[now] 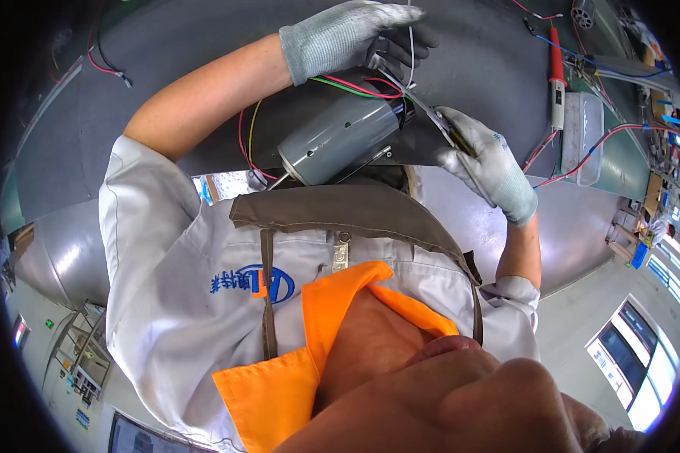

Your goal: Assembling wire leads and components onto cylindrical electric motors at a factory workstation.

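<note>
My left hand (344,38), in a grey-white glove with dark fingertips, reaches over the far end of a grey cylindrical motor (340,140). Its fingers are closed at a thin white strip (412,57), which crosses the fingertips and runs down to the motor's wires. My gloved right hand (487,158) grips a pair of scissors (434,117), as the tool appears. The long metal blades point toward the left fingertips and the strip. Red and green wires (355,87) curve along the motor's upper side, and its shaft (278,181) points toward me.
The motor lies at the near edge of a dark grey worktable (204,30). At the right are a red-and-white pen-shaped tool (557,83), a clear plastic tray (582,140) and a red cable (604,140). Loose red and black leads (106,68) lie at far left.
</note>
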Demonstrator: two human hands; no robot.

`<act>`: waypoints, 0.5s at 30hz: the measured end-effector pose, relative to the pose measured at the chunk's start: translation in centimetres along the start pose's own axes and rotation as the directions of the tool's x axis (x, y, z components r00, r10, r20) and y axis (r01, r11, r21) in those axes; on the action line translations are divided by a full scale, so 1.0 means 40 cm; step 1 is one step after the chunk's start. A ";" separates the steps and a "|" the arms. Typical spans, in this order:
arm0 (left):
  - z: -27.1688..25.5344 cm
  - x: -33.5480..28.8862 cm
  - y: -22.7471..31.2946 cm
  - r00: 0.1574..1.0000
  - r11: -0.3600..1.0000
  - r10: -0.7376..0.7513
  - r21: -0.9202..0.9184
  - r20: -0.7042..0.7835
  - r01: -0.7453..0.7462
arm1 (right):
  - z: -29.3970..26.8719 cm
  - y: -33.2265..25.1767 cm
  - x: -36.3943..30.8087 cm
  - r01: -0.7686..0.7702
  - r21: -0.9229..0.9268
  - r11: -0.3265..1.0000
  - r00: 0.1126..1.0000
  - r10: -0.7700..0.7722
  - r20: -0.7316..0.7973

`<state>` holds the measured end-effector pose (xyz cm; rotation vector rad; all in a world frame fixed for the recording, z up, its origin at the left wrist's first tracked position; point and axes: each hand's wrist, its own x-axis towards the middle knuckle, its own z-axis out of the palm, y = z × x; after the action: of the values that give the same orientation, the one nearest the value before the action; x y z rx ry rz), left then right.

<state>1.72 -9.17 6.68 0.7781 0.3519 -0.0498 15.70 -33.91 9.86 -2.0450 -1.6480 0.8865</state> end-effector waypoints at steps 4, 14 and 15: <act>0.012 -0.016 0.024 0.958 0.984 -0.113 0.102 -0.265 0.145 | -0.007 -0.059 0.004 -0.118 -0.177 0.977 0.992 0.124 0.024; -0.124 -0.391 0.082 0.825 0.250 0.217 0.787 0.522 -0.564 | 0.013 0.102 0.004 -0.162 -0.112 0.980 0.917 0.107 -0.384; -0.117 -0.385 0.033 0.825 0.084 0.361 0.866 0.434 -0.492 | 0.007 0.065 0.033 -0.290 0.295 0.910 0.949 0.313 -0.033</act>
<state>-13.92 -6.30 9.57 2.1756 -0.1181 0.3016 17.58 -33.31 7.67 -2.1254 -1.0993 1.0602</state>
